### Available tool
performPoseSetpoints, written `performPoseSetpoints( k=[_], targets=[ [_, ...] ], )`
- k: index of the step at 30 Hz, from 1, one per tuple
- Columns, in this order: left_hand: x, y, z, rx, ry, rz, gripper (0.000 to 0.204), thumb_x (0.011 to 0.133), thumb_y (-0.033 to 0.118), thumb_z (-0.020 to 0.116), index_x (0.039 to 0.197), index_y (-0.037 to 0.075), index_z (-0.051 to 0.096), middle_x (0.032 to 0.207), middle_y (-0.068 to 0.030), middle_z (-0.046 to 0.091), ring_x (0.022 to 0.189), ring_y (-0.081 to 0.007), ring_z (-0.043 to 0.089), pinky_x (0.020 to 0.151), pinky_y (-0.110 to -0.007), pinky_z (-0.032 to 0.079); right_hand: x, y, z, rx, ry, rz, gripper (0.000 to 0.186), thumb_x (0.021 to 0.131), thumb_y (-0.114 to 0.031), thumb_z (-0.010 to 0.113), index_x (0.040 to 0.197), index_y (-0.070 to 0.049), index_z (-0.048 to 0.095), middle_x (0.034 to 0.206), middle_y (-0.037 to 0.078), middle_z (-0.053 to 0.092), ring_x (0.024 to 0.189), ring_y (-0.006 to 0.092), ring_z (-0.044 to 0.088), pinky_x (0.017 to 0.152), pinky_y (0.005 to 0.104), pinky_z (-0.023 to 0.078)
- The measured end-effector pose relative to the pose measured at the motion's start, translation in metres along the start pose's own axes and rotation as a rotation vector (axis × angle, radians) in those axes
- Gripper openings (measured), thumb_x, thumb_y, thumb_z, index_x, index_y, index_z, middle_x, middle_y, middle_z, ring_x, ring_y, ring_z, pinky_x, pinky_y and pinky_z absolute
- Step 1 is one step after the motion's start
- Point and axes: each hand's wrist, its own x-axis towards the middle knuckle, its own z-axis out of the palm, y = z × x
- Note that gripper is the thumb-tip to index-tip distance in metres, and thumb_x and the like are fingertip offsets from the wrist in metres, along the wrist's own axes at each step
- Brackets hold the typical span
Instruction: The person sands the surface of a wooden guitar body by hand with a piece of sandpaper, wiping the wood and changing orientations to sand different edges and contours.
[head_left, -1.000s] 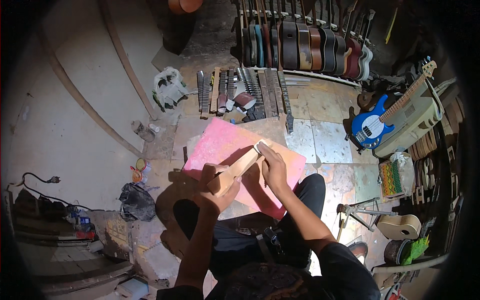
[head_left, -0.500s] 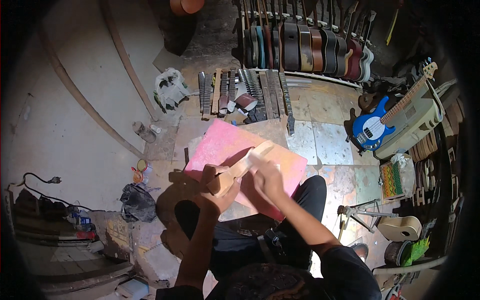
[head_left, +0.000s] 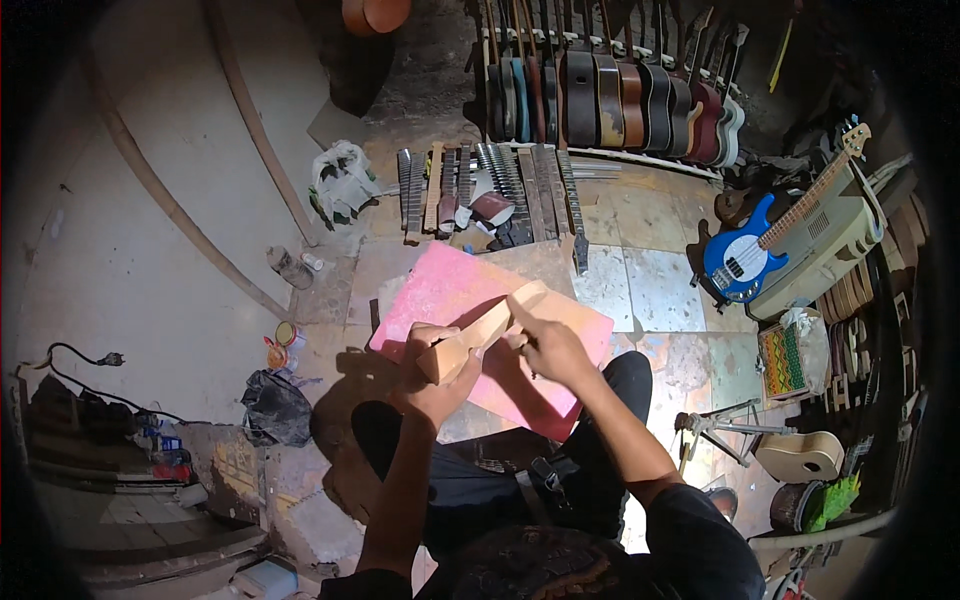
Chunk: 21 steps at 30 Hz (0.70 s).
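My L hand is closed firmly round the near end of a pale wooden piece, fingers on its far side at 12 o'clock from the palm, thumb on the near side at approx 2. My R hand is half curled: index stretched out toward 10–11 o'clock, laid along the wood nr its far end, other fingers folded in. Can't tell if there's anything small tucked in them.

Key relation: the piece's long axis runs from approx 7–8 o'clock (L grip) to 1–2 o'clock (free tip). From my R palm, its middle lies at 9–10 o'clock & the tip at approx 11, so the R index crosses the axis at a steep angle rather than lying along it. L hand has the near end; R is the closer one to the far end.

Pink board is underneath; going by the shadow on it, the wood's prob. held a bit clear.

Round abt, from the wood: loose guitar necks at approx 12, row of guitars at 1, blue bass btwn 2 & 3, black bag at approx 8.
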Motion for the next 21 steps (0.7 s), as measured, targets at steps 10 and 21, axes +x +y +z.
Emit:
performPoseSetpoints(
  k=[10,21],
  targets=[
    [-0.01,0.007,0.002,-0.192,0.002,0.023,0.047,0.075,0.004,0.088,0.11,0.002,0.056,0.101,-0.0141,0.062,0.088,-0.0238,0.067,0.078,-0.037,0.056,-0.001,0.037,0.009,0.105,0.074,0.029,0.081,0.084,0.002,0.059,0.16,-0.023,0.046,0.102,0.026,0.074,0.084,0.0392,0.074,0.079,0.0448,0.058],
    [-0.022,0.012,0.001,-0.183,-0.037,0.05,0.048,0.073,0.002,0.087,0.111,0.001,0.058,0.102,-0.0153,0.063,0.09,-0.0275,0.067,0.079,-0.038,0.056,-0.051,-0.023,0.004,0.222,-0.118,-0.186,0.084,0.083,0.001,0.061,0.162,-0.016,0.04,0.106,0.025,0.073,0.091,0.045,0.07,0.086,0.0477,0.057]
  ],
)
